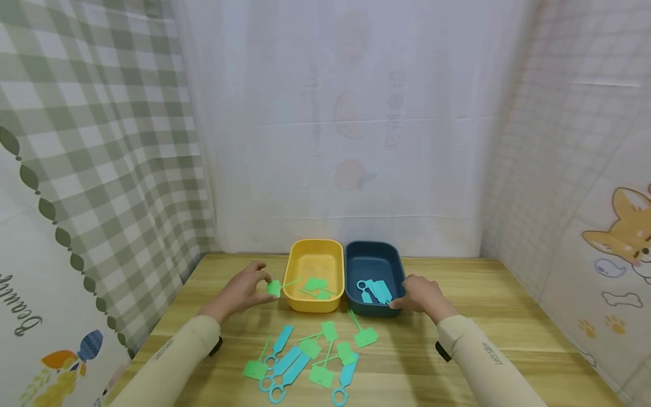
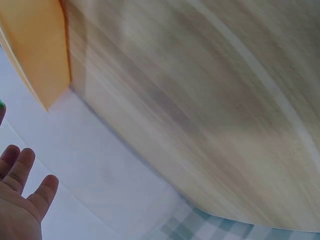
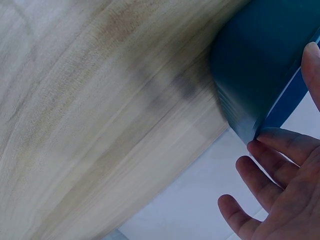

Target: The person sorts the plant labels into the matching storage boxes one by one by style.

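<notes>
Clearly, the left hand (image 1: pixel 243 293) pinches a green tag (image 1: pixel 273 289) at its fingertips, the right hand (image 1: pixel 421 293) spread.

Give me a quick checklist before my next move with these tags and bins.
1. Left hand has a green tag: ok, pinched at its fingertips.
2. That tag fully inside the yellow bin: not ok, its flat part is outside the left rim.
3. Yellow bin shows only green tags: ok.
4. Navy bin shows only blue tags: ok.
5. Table clear of loose tags: not ok, green and blue ones lie mixed.
6. Right hand gripping the navy bin's rim, not just touching it: cannot tell.
</notes>
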A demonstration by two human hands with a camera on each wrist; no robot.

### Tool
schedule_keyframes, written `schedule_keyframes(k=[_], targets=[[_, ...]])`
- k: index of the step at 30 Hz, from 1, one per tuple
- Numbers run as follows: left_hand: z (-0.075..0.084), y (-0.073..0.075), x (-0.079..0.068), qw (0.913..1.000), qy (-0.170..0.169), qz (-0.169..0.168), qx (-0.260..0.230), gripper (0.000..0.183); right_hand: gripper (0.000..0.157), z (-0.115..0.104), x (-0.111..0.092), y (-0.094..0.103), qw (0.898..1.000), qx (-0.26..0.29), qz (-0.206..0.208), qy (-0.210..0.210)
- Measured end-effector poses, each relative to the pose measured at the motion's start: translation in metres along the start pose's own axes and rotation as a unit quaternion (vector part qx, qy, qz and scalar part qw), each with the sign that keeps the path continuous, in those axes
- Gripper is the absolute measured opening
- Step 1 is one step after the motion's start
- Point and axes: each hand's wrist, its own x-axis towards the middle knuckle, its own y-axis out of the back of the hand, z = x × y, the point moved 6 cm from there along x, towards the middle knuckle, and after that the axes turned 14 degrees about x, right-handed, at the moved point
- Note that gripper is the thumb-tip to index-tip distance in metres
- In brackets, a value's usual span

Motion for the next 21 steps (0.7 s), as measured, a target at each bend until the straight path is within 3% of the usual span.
schedule_keyframes(k=[10, 21], targets=[[0.02, 0.006, 0.024, 0.9991, 0.014, 0.021, 0.032, 0.037, 0.068, 0.0, 0.001, 0.001, 1.0, -0.005, -0.001, 0.002], [0.038, -0.008, 0.046, 0.9949, 0.05, -0.004, 0.087, 0.047, 0.069, 0.003, 0.003, -0.001, 1.0, 0.002, -0.002, 0.002]])
